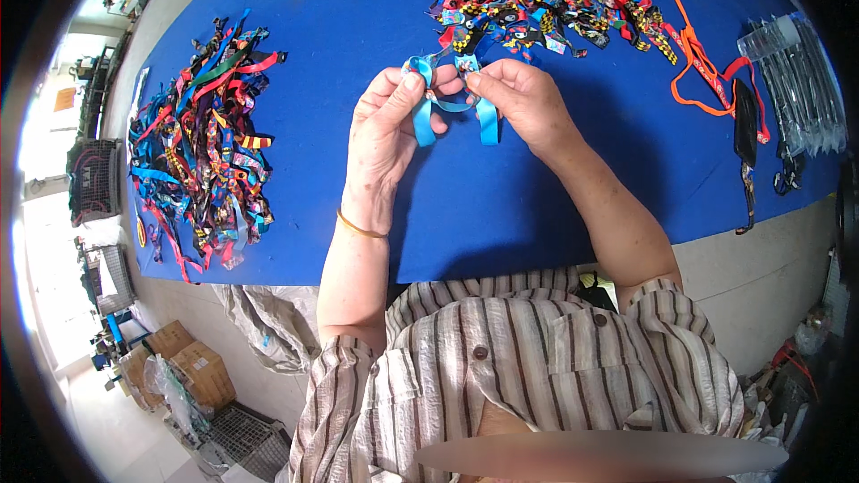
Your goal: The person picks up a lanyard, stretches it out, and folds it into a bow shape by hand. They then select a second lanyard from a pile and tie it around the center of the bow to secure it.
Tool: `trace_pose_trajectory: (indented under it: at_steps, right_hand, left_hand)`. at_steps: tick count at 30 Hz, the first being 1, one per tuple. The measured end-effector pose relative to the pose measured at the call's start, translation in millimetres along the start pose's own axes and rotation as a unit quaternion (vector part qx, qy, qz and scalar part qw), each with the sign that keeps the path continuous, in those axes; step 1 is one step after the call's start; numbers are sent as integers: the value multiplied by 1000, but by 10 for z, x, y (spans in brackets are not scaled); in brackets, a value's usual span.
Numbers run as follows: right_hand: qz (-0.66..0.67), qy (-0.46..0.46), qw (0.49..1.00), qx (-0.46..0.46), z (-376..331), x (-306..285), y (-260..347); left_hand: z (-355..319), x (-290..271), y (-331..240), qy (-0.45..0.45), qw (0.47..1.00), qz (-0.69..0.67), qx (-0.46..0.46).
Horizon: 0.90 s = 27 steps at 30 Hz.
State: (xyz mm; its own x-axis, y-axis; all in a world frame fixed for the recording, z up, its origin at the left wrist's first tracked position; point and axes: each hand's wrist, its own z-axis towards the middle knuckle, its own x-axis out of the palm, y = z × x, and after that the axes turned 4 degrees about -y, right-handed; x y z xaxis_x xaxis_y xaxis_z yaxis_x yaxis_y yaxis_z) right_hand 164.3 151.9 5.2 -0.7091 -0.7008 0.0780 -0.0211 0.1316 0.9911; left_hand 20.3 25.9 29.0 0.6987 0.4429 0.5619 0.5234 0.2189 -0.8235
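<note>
A light blue printed ribbon strap (489,122) hangs in loops between my two hands over the blue table. My left hand (391,107) pinches one part of it between thumb and fingers, and a length droops below the thumb. With thumb and forefinger, my right hand (522,100) grips another part, where a small printed face of the ribbon shows. Fingers partly cover the middle of the strap, so any joint or fitting there cannot be made out.
Beyond my hands lies a big heap of colourful straps (537,0). A second tangled pile (210,143) covers the table's left side. At right are an orange strap (693,63), a black strap (744,125) and clear plastic packets (796,80). Cardboard boxes (204,374) stand on the floor.
</note>
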Motion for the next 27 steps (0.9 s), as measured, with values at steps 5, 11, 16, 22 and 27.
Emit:
trace_pose_trajectory:
  at_steps: [5,11,16,22,27]
  right_hand:
    - [25,14,1000,4,-40,38,24]
    - [23,21,999,24,-61,65,46]
    - [56,37,997,22,-51,95,-26]
    - [48,55,997,17,-87,139,-30]
    - [53,60,997,19,-104,171,-31]
  left_hand:
    - [-1,-97,56,37,999,-35,-8]
    - [8,-105,94,5,999,-8,-35]
    - [-3,-81,69,-44,998,18,-51]
    - [-8,-94,130,-55,995,73,-42]
    - [-4,-110,160,-61,995,57,-56]
